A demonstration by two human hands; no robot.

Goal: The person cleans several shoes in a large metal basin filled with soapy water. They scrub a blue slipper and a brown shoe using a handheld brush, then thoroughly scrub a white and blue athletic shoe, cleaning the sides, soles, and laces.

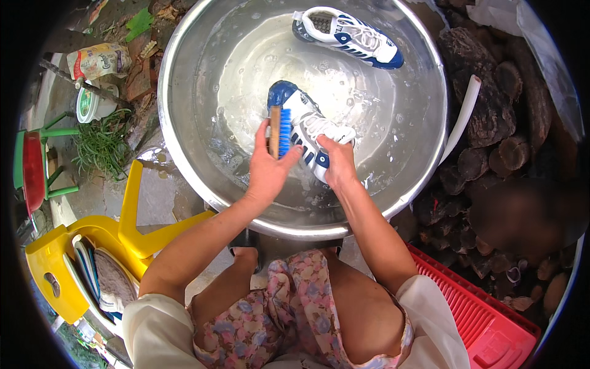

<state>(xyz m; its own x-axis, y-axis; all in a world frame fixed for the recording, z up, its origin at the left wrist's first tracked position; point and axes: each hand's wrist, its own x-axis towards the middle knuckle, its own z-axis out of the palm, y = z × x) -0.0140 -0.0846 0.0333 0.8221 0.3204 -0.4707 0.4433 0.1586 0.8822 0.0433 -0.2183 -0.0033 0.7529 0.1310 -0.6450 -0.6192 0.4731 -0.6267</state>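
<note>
A large round metal basin [184, 135] with shallow water stands before me. Over its middle, my right hand [338, 161] grips a white and blue sneaker [298, 107] near its heel and ankle opening, thumb on top. The sneaker's blue toe points away and to the left. My left hand [270, 169] is closed round a wooden-backed scrub brush [276, 132]. Its blue bristles face the sneaker's left side and seem to touch it. The matching sneaker [350, 37] lies at the basin's far right, sole down, toe to the right.
Left of me stands a yellow plastic stool [46, 264] with shoes on it. A red plastic rack [467, 301] is at the lower right, beside stacked logs [485, 117] and a white pipe [464, 117]. A green plant [104, 144] and a printed bag [101, 61] are at the left.
</note>
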